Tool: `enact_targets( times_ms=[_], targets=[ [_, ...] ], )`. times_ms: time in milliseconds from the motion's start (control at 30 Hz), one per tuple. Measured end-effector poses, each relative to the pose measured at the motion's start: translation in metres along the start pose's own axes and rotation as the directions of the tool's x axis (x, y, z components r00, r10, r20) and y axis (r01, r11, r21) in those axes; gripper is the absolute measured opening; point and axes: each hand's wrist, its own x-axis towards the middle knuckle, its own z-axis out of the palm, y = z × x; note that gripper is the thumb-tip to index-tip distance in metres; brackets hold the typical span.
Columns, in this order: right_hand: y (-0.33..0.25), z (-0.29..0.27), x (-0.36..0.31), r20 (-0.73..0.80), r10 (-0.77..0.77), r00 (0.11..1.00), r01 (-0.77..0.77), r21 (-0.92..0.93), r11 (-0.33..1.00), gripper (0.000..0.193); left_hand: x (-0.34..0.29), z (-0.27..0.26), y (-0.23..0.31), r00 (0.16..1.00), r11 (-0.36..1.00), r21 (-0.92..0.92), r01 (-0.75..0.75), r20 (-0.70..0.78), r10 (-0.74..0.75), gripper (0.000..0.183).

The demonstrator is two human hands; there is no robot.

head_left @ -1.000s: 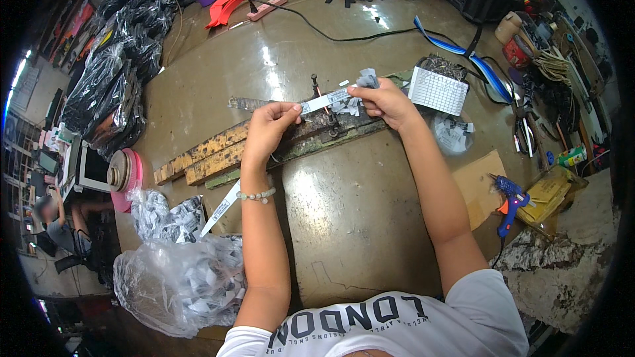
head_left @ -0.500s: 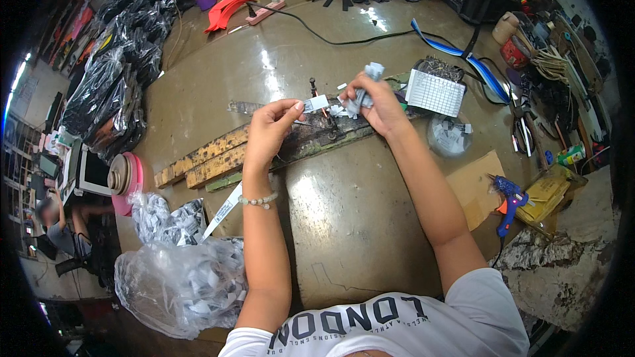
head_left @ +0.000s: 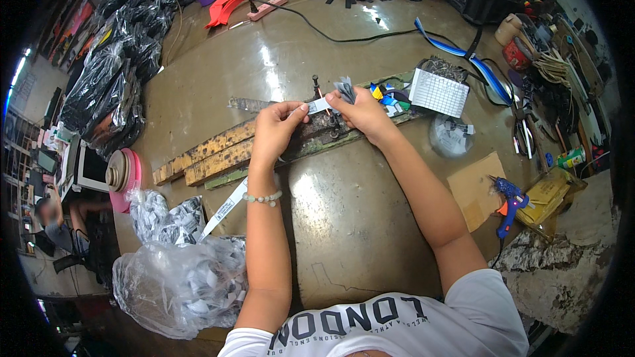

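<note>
A small white label strip (head_left: 319, 106) is stretched between my two hands, beside a thin copper-coloured rod on a clamp-like metal fixture (head_left: 316, 84). My left hand (head_left: 280, 128) pinches the strip's left end between thumb and forefinger. At its right end are the fingertips of my right hand (head_left: 365, 112), which also holds a bunch of grey-white labels (head_left: 345, 88) sticking up from its fingers. Both hands are above worn wooden bars (head_left: 218, 158) with yellow and green paint. A long printed white ribbon (head_left: 227, 209) runs down behind my left wrist.
Clear bags of labels (head_left: 192, 284) lie at the left front. A gridded white card (head_left: 438, 92), a round clear tub (head_left: 451, 136) and a blue glue gun (head_left: 509, 203) are to the right. A black cable (head_left: 337, 42) crosses the back. Another person (head_left: 63, 225) is far left.
My right hand has come down and left, its label bunch now upright and steadier. My left hand has shifted slightly right. Coloured scraps behind my right hand have come into view.
</note>
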Motion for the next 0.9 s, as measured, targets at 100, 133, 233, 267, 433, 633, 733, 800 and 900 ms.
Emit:
enact_targets(
  times_ms=[100, 133, 233, 267, 433, 633, 733, 800, 900],
  targets=[
    [0.009, -0.001, 0.004, -0.017, -0.052, 0.999, 0.05, -0.098, 0.994, 0.024, 0.001, 0.001, -0.004, 1.0, 0.996, 0.09, -0.005, -0.018, 0.007, 0.023],
    [0.012, -0.001, 0.006, -0.023, -0.035, 0.999, 0.032, -0.112, 0.993, 0.024, 0.001, 0.002, -0.004, 1.0, 0.992, 0.124, -0.001, -0.026, 0.004, 0.023],
    [0.018, -0.004, 0.01, -0.075, -0.122, 0.99, 0.108, -0.168, 0.98, 0.023, 0.0, 0.001, -0.003, 0.999, 0.989, 0.149, -0.006, -0.053, 0.013, 0.023],
    [0.018, -0.006, 0.011, -0.096, -0.139, 0.986, 0.119, -0.191, 0.974, 0.023, -0.001, 0.001, -0.001, 0.998, 0.991, 0.132, -0.023, -0.054, 0.03, 0.023],
    [-0.004, -0.019, 0.004, -0.113, -0.169, 0.979, 0.132, -0.28, 0.951, 0.018, -0.007, -0.005, 0.018, 0.994, 0.998, 0.025, 0.054, -0.093, -0.052, 0.023],
    [-0.029, 0.0, -0.013, 0.082, -0.121, 0.989, 0.127, -0.073, 0.989, 0.024, -0.014, 0.004, 0.036, 0.992, 0.993, 0.015, -0.119, -0.029, 0.119, 0.024],
    [-0.029, -0.005, -0.012, 0.037, -0.153, 0.988, 0.156, -0.122, 0.98, 0.023, -0.012, 0.006, 0.033, 0.991, 0.988, 0.077, -0.133, -0.008, 0.134, 0.024],
    [-0.027, -0.015, -0.007, -0.027, -0.124, 0.992, 0.118, -0.154, 0.981, 0.022, -0.009, -0.003, 0.027, 0.997, 0.992, 0.104, -0.072, 0.024, 0.07, 0.025],
    [-0.021, -0.03, 0.001, -0.035, 0.03, 0.999, -0.034, -0.107, 0.994, 0.024, -0.008, -0.015, 0.017, 0.997, 0.988, 0.135, 0.077, 0.015, -0.08, 0.025]
  ],
)
